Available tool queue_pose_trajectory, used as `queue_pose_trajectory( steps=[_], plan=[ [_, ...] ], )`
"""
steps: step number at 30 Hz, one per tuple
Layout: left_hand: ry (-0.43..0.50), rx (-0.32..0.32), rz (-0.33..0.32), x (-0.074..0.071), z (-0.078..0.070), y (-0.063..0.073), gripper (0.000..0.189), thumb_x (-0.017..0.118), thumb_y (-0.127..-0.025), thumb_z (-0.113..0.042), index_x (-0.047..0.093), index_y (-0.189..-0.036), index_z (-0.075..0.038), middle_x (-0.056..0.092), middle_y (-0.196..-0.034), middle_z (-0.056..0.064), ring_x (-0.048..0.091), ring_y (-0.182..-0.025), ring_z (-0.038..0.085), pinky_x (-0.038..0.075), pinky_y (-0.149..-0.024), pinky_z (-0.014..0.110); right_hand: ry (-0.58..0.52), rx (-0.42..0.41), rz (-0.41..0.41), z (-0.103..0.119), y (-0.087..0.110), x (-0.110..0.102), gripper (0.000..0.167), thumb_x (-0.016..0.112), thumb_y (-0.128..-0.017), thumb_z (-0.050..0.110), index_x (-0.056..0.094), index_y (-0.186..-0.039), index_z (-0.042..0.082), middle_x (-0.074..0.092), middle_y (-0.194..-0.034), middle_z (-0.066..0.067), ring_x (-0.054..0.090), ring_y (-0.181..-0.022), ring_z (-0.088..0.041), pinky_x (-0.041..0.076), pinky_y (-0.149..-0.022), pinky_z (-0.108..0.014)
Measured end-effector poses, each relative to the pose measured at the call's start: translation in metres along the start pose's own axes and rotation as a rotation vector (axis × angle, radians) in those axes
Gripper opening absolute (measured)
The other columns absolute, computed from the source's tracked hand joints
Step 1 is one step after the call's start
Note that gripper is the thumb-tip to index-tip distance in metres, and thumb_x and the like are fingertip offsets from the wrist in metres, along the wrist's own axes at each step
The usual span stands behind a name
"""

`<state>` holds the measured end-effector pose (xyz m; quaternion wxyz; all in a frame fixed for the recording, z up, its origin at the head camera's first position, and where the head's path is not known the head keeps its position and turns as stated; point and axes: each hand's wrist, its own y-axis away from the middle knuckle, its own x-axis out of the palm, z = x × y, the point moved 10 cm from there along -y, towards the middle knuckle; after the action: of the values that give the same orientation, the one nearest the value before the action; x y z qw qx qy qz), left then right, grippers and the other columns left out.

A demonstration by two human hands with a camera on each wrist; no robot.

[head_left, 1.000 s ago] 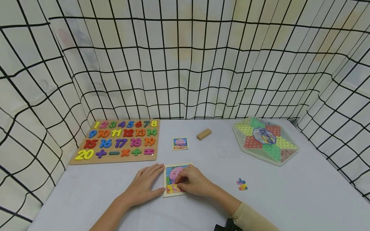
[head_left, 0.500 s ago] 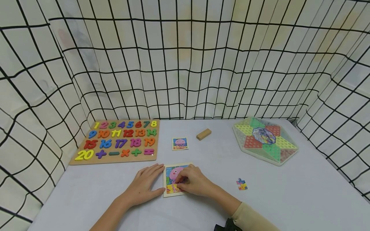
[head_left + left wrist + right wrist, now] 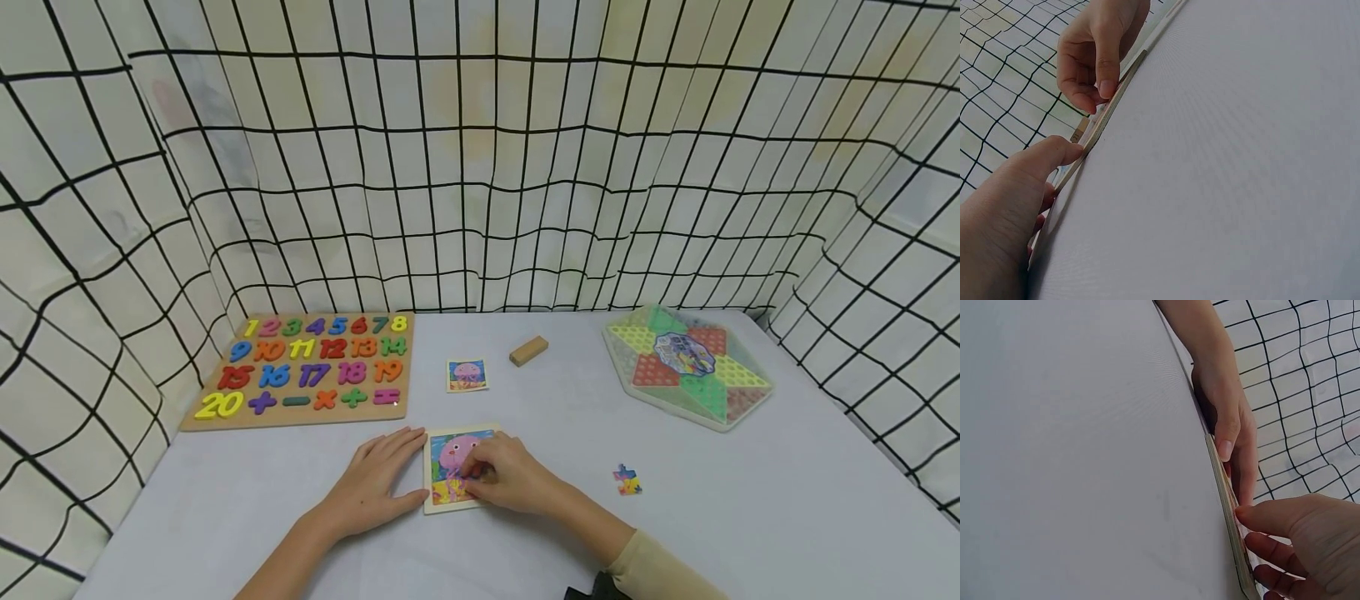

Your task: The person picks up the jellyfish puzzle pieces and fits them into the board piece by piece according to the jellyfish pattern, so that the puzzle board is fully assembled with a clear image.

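Note:
A small framed jigsaw puzzle (image 3: 452, 457) showing a pink cartoon character lies on the white table in the head view. My left hand (image 3: 378, 487) rests flat at its left side, with fingertips and thumb touching the frame. Over the puzzle's right half is my right hand (image 3: 513, 477), fingers loosely bent and fingertips at the picture. In the right wrist view the right thumb (image 3: 1266, 514) stands apart from the bent fingers, and no piece shows between them. That hand covers the puzzle's right part. A loose cluster of jigsaw pieces (image 3: 627, 479) lies farther right.
Behind the puzzle lie a small picture card (image 3: 467, 376) and a wooden block (image 3: 528, 351). A wooden number board (image 3: 300, 410) is at the back left, and a hexagonal game board (image 3: 686, 367) at the back right. Black netting (image 3: 480, 183) encloses the table's back and sides.
My right hand's fingertips have shifted slightly right and up over the puzzle, with thumb and forefinger farther apart. More of the picture's lower middle shows. My left hand stays in place.

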<state>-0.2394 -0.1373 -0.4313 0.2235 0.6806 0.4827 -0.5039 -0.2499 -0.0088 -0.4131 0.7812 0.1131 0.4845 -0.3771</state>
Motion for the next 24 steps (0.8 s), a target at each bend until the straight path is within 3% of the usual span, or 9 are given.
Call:
queue_pose_trajectory(
  steps=[5, 14, 24],
  plan=[
    [0.003, -0.003, 0.000, 0.000, 0.000, -0.001, 0.074, 0.060, -0.081, -0.052, 0.041, -0.139, -0.010, 0.036, -0.144, 0.004, 0.026, -0.134, 0.023, 0.018, -0.106, 0.048, 0.001, 0.017, 0.014, -0.006, 0.006, -0.006, 0.011, 0.072, -0.080, 0.023, 0.067, -0.088, 0.019, 0.057, -0.081, 0.017, 0.044, -0.076, -0.003, 0.034, -0.068, -0.019],
    [0.009, -0.027, 0.020, 0.003, 0.003, -0.002, 0.075, 0.058, -0.081, -0.055, 0.040, -0.139, -0.012, 0.034, -0.145, 0.002, 0.024, -0.135, 0.021, 0.017, -0.106, 0.048, -0.024, 0.016, -0.031, -0.020, 0.024, -0.023, 0.014, 0.071, -0.079, 0.016, 0.065, -0.092, 0.015, 0.057, -0.084, 0.012, 0.047, -0.081, -0.008, 0.040, -0.072, -0.022],
    [0.007, -0.028, 0.016, 0.004, 0.004, -0.001, 0.075, 0.059, -0.081, -0.054, 0.040, -0.139, -0.012, 0.034, -0.145, 0.002, 0.024, -0.135, 0.021, 0.017, -0.106, 0.048, -0.024, 0.078, -0.043, -0.042, 0.046, -0.041, 0.018, 0.069, -0.081, 0.012, 0.063, -0.097, 0.013, 0.059, -0.090, 0.008, 0.051, -0.087, -0.010, 0.045, -0.076, -0.027]
  ],
)
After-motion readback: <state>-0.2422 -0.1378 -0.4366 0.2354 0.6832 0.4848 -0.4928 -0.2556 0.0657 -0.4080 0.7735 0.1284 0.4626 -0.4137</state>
